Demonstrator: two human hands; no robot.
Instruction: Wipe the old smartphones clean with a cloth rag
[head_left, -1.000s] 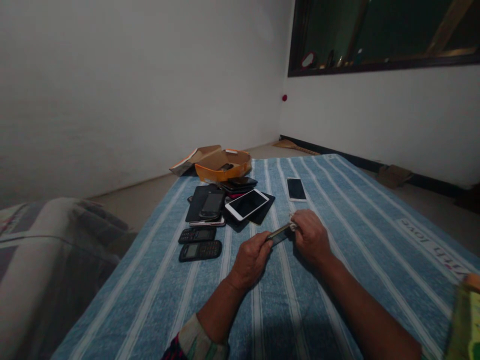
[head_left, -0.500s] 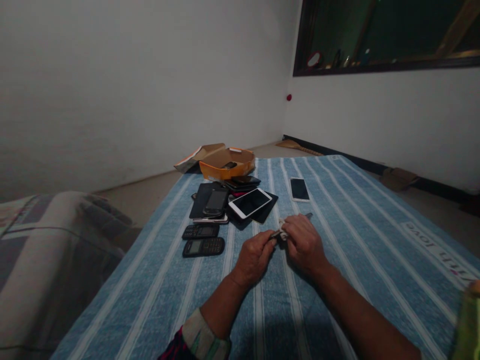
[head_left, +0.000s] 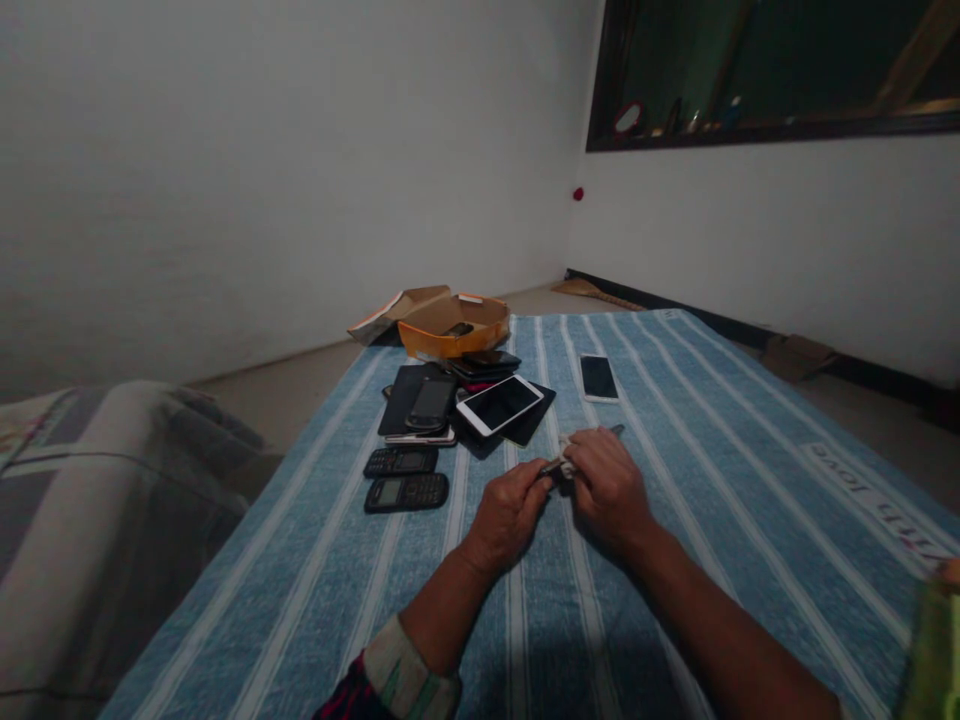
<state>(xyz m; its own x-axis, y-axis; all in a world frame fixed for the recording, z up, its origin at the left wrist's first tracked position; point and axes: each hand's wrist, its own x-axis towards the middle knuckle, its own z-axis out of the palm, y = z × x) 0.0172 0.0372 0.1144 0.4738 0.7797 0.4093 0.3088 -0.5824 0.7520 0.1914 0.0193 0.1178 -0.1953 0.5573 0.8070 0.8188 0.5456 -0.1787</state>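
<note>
My left hand (head_left: 510, 505) is closed, its thumb and fingers pinching the near end of a thin, dark, phone-like object (head_left: 553, 467), mostly hidden by the hands. Bunched against that object is a white cloth or tissue (head_left: 566, 455), with my right hand (head_left: 611, 485) closed over it. A greyish tip shows just beyond the right hand's knuckles; whether it belongs to the same object I cannot tell. Left of my hands lie two black keypad phones (head_left: 406, 493), side by side. Ahead, a white phone (head_left: 501, 405) with a dark screen rests on dark flat devices.
Another white phone (head_left: 598, 378) lies alone at the back right. A black phone (head_left: 431, 403) tops a stack at the left. Behind stands an open orange cardboard box (head_left: 454, 345) holding a dark item. A blue striped cloth (head_left: 300, 590) covers the surface.
Both hands stay in nearly the same place, with only a slight shift of the white cloth between them. The phones and the box have not moved.
</note>
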